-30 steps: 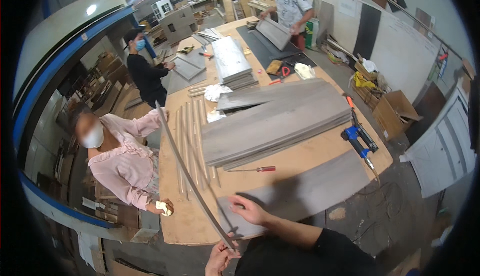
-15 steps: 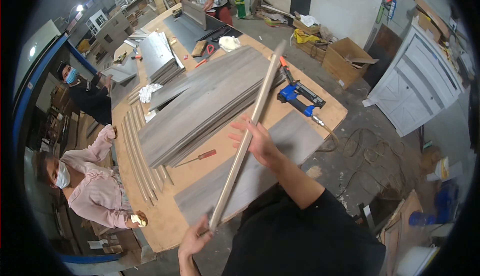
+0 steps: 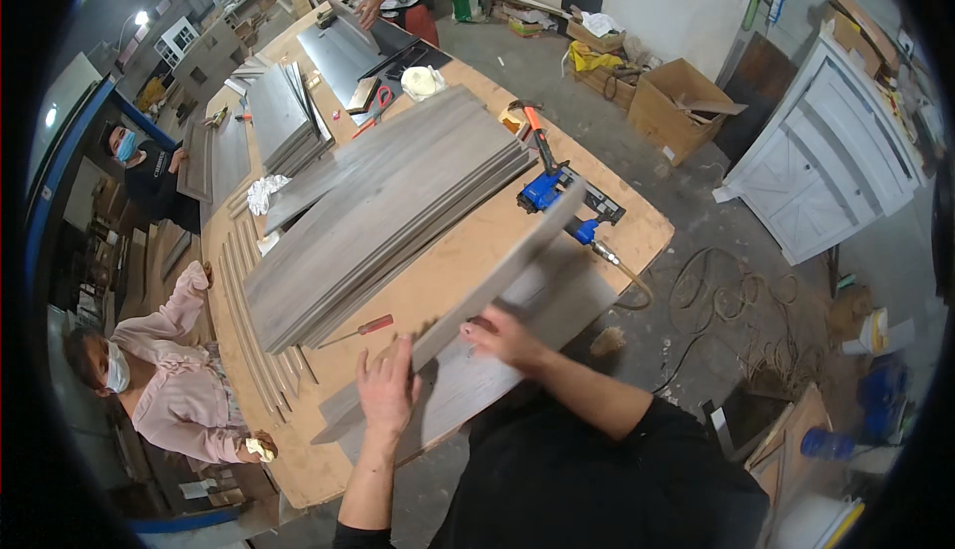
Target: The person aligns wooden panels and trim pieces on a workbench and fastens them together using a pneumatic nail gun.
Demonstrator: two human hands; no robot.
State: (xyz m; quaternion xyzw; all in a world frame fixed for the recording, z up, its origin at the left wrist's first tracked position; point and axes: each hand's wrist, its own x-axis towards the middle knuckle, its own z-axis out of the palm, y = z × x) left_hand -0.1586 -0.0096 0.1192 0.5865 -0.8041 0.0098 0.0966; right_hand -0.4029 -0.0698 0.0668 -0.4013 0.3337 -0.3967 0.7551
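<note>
A long grey wooden strip stands on edge, slanting over a flat grey board at the table's near side. My left hand is on the strip toward its near end, its fingers over the top edge and the thumb on the near side. Beside the strip's middle is my right hand, slightly blurred, with its fingers curled in; what they pinch, if anything, is hidden. Past the strip's far end lies a blue nail gun with a hose, next to an orange-handled hammer.
Stacked grey boards fill the middle of the wooden table. A red-handled screwdriver and several thin strips lie near them. Co-workers stand at the left and far sides. A cardboard box and hose coils are on the floor.
The strip has come down onto the board and turned, so its wide face shows. My left hand has moved up along it. The whole view has shifted slightly.
</note>
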